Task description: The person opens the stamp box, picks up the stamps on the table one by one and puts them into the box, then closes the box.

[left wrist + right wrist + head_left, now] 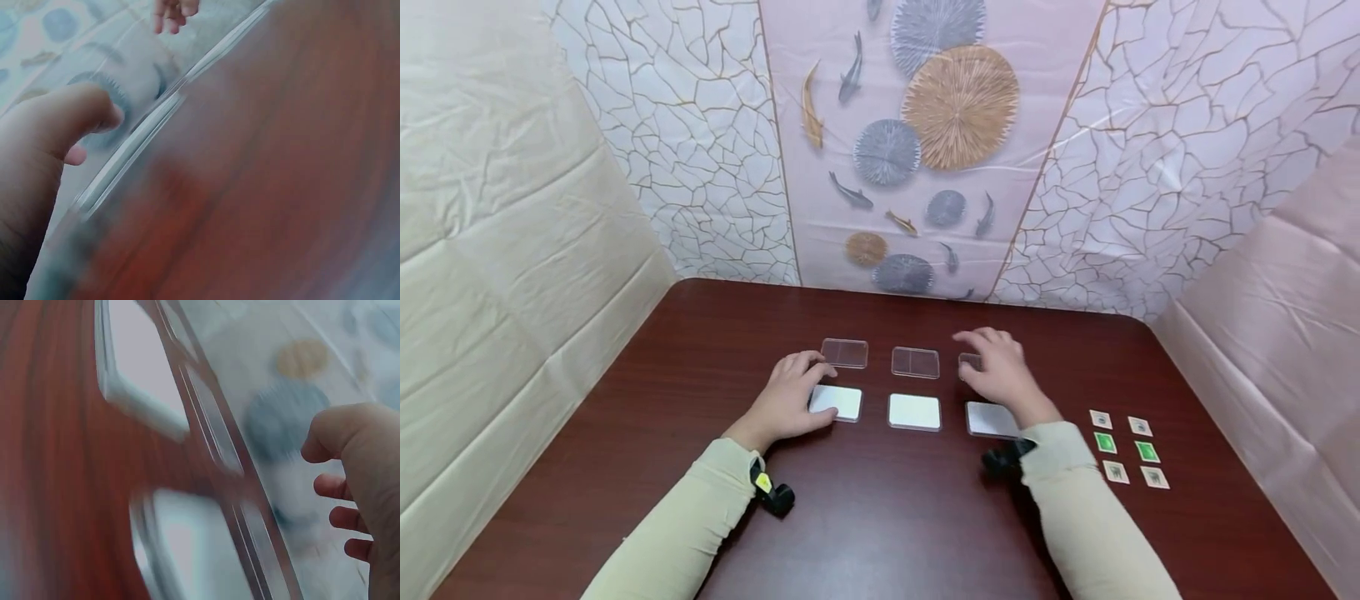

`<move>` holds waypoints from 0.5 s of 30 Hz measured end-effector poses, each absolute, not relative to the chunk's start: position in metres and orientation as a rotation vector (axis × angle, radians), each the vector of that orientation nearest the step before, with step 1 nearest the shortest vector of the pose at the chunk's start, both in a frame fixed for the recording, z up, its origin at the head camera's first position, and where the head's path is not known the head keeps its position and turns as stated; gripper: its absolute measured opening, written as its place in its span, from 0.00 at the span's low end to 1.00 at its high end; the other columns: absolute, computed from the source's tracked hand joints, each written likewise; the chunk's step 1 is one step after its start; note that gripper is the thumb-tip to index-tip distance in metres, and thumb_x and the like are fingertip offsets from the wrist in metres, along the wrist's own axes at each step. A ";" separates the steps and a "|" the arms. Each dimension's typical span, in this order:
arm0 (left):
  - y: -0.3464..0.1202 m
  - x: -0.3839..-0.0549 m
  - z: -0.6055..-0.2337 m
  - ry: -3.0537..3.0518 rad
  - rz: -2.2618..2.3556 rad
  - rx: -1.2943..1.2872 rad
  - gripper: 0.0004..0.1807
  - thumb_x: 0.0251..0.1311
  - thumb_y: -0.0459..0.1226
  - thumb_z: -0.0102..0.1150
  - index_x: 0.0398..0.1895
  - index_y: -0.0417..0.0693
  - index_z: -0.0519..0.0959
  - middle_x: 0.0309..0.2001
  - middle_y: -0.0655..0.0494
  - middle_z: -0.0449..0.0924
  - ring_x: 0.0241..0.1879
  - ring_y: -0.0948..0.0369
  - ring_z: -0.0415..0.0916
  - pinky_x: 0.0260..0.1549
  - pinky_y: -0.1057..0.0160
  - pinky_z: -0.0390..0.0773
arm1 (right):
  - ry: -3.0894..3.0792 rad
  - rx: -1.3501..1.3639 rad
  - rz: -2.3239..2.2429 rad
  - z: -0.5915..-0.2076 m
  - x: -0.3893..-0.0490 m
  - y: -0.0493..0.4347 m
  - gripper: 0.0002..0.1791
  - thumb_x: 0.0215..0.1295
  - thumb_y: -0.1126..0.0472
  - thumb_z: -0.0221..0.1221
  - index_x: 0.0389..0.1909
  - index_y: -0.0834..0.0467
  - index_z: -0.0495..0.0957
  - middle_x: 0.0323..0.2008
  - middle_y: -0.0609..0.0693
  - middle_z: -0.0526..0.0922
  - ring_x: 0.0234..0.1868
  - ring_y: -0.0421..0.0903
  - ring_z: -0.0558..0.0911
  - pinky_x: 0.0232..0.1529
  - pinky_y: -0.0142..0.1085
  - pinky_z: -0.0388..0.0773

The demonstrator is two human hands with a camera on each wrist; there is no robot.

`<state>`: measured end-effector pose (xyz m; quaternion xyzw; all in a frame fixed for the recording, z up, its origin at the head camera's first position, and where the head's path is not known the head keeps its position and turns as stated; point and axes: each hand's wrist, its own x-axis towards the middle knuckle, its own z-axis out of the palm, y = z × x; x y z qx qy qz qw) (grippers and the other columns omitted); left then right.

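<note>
Three shallow clear cases with white faces lie in a row: the left one (842, 402), the middle one (914, 412) and the right one (990, 419). Behind them is a row of see-through cases, the left (847, 353), the middle (915, 362) and the right (968, 362). My left hand (786, 396) is at the left end of the left white-faced case, thumb and fingers spread apart and overlapping it. Over the right-hand cases hovers my right hand (1002, 371), its fingers loosely bent and nothing between them; it partly hides the right see-through case.
On the right of the dark red table (880, 517) lie several small square cards in two columns, among them a green one (1105, 442) and a pale one (1154, 477). A patterned cloth backdrop (722, 158) rises behind the table's far edge.
</note>
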<state>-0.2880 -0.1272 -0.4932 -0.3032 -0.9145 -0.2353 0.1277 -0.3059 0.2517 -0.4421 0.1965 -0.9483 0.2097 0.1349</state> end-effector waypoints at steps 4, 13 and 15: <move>-0.101 -0.285 -0.494 -2.572 -0.603 -0.956 0.29 0.50 0.55 0.62 0.54 0.52 0.78 0.56 0.51 0.71 0.59 0.49 0.65 0.65 0.45 0.58 | -2.761 0.416 0.537 -0.443 -0.277 0.312 0.22 0.62 0.60 0.58 0.58 0.59 0.78 0.56 0.64 0.77 0.58 0.69 0.69 0.54 0.65 0.60; -0.039 -0.273 -0.487 -2.492 -0.516 -1.071 0.28 0.53 0.55 0.59 0.53 0.50 0.78 0.54 0.54 0.74 0.57 0.54 0.69 0.66 0.49 0.61 | -2.788 0.102 0.404 -0.454 -0.225 0.405 0.18 0.66 0.57 0.58 0.53 0.61 0.81 0.53 0.69 0.78 0.52 0.71 0.69 0.47 0.65 0.60; -0.026 -0.272 -0.487 -2.482 -0.515 -1.085 0.28 0.53 0.56 0.59 0.53 0.51 0.78 0.54 0.55 0.74 0.57 0.55 0.69 0.65 0.50 0.61 | -2.791 0.068 0.365 -0.458 -0.218 0.417 0.18 0.66 0.56 0.59 0.51 0.61 0.81 0.51 0.68 0.79 0.50 0.70 0.70 0.47 0.65 0.61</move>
